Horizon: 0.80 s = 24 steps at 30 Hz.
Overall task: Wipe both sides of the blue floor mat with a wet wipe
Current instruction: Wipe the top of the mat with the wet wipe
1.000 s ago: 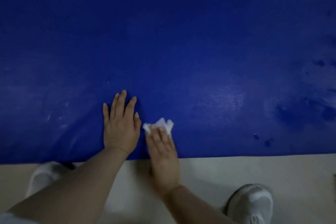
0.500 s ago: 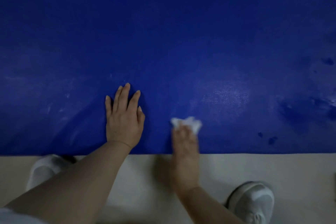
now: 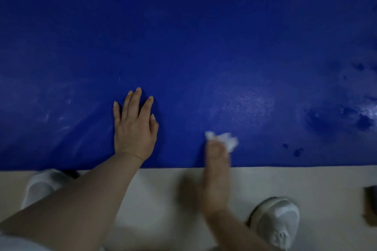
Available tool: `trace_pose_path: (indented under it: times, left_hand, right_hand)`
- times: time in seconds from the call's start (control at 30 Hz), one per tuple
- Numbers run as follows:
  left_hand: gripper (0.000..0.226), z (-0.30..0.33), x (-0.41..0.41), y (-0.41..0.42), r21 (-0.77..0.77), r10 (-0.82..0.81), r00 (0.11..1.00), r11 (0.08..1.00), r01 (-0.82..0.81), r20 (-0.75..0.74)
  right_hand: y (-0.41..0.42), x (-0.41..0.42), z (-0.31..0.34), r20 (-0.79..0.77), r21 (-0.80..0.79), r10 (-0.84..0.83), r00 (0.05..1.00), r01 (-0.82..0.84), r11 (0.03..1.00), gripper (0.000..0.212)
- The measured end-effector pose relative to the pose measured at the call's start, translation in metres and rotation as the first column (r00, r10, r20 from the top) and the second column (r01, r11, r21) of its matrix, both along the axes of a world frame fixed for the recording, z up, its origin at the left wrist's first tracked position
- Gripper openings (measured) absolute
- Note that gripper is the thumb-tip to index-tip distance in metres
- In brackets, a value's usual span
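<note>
The blue floor mat lies flat on a pale floor and fills the upper two thirds of the view. My left hand rests palm down on the mat near its front edge, fingers spread. To its right, my right hand is blurred by motion and presses a crumpled white wet wipe onto the mat just inside the front edge. Wet, shiny patches show on the mat right of the wipe.
The pale floor runs along the bottom. My two white shoes stand there, one at the left and one at the right. A dark object is cut off at the right edge.
My right hand has slid the wipe to the right along the mat's front edge, away from my left hand. My left hand has stayed in place.
</note>
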<state>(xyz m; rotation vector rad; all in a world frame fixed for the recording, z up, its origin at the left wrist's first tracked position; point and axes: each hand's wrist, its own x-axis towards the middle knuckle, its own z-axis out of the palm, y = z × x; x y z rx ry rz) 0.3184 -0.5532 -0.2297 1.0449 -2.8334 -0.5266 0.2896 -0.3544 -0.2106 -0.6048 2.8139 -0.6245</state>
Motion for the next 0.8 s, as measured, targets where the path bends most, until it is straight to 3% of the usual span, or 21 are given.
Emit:
trace_pose_path:
  times: [0.13,0.2,0.27,0.33,0.4,0.47,0.53,0.6,0.67,0.8]
  left_hand:
    - [0.054,-0.002,0.001,-0.003,0.005,-0.028,1.0,1.0,0.028,-0.002]
    - [0.052,-0.001,0.002,-0.003,-0.002,-0.031,1.0,1.0,0.031,-0.001]
    - [0.047,-0.001,0.002,-0.002,0.012,-0.026,1.0,1.0,0.026,-0.004]
    - [0.045,0.001,0.002,-0.001,0.011,-0.022,1.0,1.0,0.023,-0.008]
    - [0.045,0.0,0.001,-0.001,0.007,-0.019,1.0,1.0,0.019,-0.012]
    - [0.045,-0.002,0.001,-0.001,-0.003,-0.014,1.0,1.0,0.014,-0.011]
    - [0.05,-0.002,0.001,-0.002,-0.013,-0.014,1.0,1.0,0.014,-0.002]
    - [0.049,-0.001,0.001,-0.001,-0.01,-0.017,1.0,1.0,0.017,0.004]
    - [0.048,-0.001,0.001,-0.001,-0.005,-0.023,1.0,1.0,0.023,-0.001]
    - [0.053,-0.003,0.003,-0.003,-0.014,-0.046,0.999,0.999,0.046,0.001]
  right_hand:
    - [-0.041,0.063,-0.005,0.002,-0.053,0.352,0.936,-0.352,0.935,0.066]
    - [-0.024,0.039,-0.007,-0.027,0.002,0.499,0.866,-0.499,0.866,0.064]
    - [0.013,0.009,-0.003,-0.036,0.095,0.537,0.843,-0.533,0.841,0.063]
    - [0.058,-0.02,-0.003,-0.045,0.2,0.412,0.91,-0.396,0.896,0.075]
    - [0.089,-0.037,-0.003,-0.055,0.245,0.184,0.981,-0.165,0.955,0.075]
    - [0.089,-0.037,-0.007,-0.114,0.212,0.005,0.993,0.019,0.977,0.064]
    - [0.062,-0.02,-0.011,-0.169,0.13,-0.08,0.982,0.102,0.986,0.063]
    - [0.021,0.007,-0.012,-0.141,0.061,0.014,0.99,-0.006,0.998,0.065]
    - [-0.017,0.034,-0.011,-0.079,0.017,0.23,0.97,-0.23,0.973,0.067]
    - [-0.017,0.017,-0.011,-0.086,0.06,0.543,0.836,-0.539,0.84,0.063]
